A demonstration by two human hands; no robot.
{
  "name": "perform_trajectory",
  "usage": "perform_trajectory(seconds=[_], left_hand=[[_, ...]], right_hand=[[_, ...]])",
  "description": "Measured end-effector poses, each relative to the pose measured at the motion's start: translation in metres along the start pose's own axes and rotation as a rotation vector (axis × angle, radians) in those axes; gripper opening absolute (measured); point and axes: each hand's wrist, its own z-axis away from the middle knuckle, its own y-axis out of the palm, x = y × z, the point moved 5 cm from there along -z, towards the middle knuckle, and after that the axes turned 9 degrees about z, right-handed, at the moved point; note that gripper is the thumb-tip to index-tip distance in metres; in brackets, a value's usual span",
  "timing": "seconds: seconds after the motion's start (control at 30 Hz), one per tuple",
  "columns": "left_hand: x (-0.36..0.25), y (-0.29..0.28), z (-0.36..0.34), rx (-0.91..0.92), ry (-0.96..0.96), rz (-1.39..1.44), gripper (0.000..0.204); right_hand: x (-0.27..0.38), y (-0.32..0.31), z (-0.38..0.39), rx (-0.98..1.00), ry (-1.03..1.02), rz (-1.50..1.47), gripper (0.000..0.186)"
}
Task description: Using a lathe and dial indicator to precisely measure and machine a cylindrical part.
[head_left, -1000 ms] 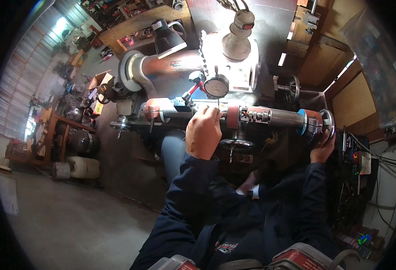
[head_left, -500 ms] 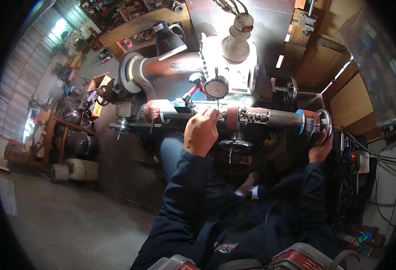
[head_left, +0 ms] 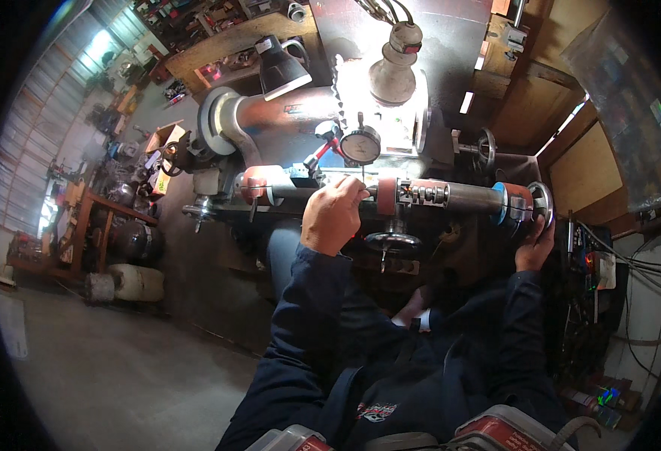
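My left hand (head_left: 332,216) is closed in a pinch just below a round dial indicator (head_left: 360,146); what its fingertips hold is hidden. The indicator's thin stem points down toward the long horizontal shaft assembly (head_left: 474,199) of the machine. A red arm (head_left: 320,155) stands beside the gauge. At the shaft's right end, the fingers of my right hand (head_left: 535,246) curl on the rim of a shiny handwheel (head_left: 544,203), beside a red-brown clamp collar (head_left: 520,204). Between my hands, a second handwheel (head_left: 393,241) hangs under the shaft, touched by neither hand.
A bright work lamp (head_left: 393,79) lights the machine from behind the gauge. To its left are a black lamp (head_left: 281,69) and a large red-brown cylinder (head_left: 289,113). Another handwheel (head_left: 486,149) sits at back right. Cables hang on the right wall; a pale canister (head_left: 136,284) lies left.
My left hand has shifted slightly left and down, still pinched below the gauge. The right hand stays on the handwheel rim, almost unmoved.
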Motion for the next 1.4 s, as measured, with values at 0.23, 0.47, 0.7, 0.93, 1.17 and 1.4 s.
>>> perform_trajectory(seconds=[0.23,0.47,0.7,0.93,1.17,1.4], left_hand=[[-0.029,-0.007,0.017,-0.525,0.094,0.023,0.007],[-0.056,0.111,0.04,0.264,0.135,0.508,0.009],[-0.057,0.203,0.074,0.817,0.168,0.211,0.014],[-0.044,0.231,0.082,0.77,0.207,0.22,0.014],[-0.045,0.235,0.081,0.962,0.148,0.153,0.019],[-0.041,0.242,0.086,0.964,0.108,0.134,0.02]], right_hand=[[-0.005,-0.016,-0.01,0.236,-0.33,0.086,0.044],[-0.028,0.001,-0.013,0.36,-0.07,0.214,0.036],[-0.009,-0.044,-0.025,0.466,-0.166,0.355,0.035],[0.003,-0.068,-0.046,0.338,-0.109,0.275,0.028],[-0.007,-0.061,-0.077,0.27,-0.212,0.191,0.021],[-0.022,-0.031,-0.105,0.276,-0.123,0.156,0.018]])
